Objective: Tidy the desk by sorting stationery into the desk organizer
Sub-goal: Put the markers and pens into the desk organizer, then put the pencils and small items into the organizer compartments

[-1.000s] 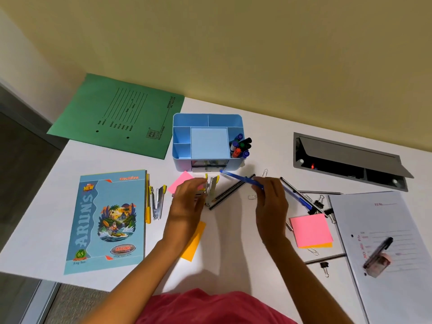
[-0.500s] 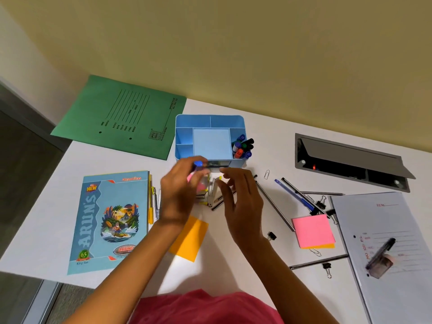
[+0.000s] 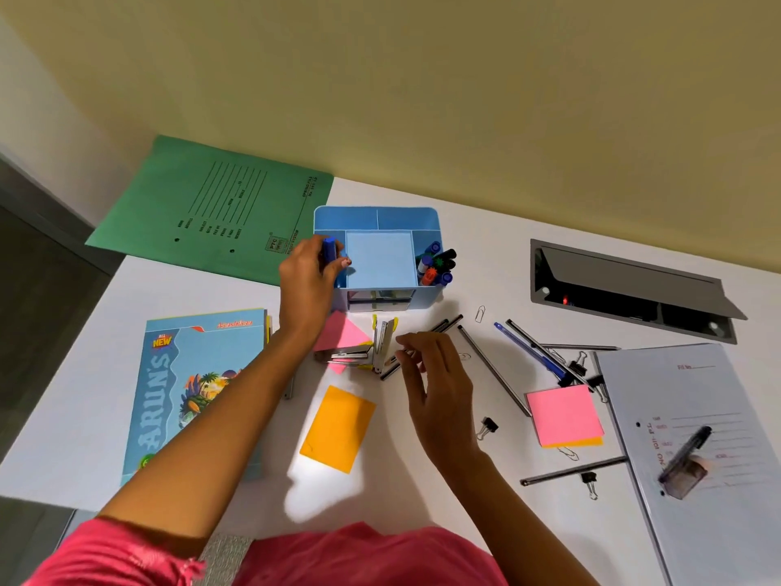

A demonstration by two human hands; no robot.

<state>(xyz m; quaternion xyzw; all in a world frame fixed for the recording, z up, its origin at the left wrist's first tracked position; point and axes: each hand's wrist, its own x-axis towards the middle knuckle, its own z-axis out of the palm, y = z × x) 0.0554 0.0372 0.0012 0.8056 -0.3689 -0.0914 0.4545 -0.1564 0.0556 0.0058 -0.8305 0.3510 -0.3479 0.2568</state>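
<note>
Blue capped pen (image 3: 329, 249) is being gripped upright by the left hand (image 3: 310, 274), light-blue plastic desk organizer (image 3: 427, 299) right under it; right hand (image 3: 439, 387) is hovering slack, empty.

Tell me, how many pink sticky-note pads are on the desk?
2. One pink pad lies partly under the staplers before the blue organizer; the second pink pad sits at right atop an orange pad. Others may be hidden.

Dim warm light, soft shadows, slight blur, wide-angle edge bending
</note>
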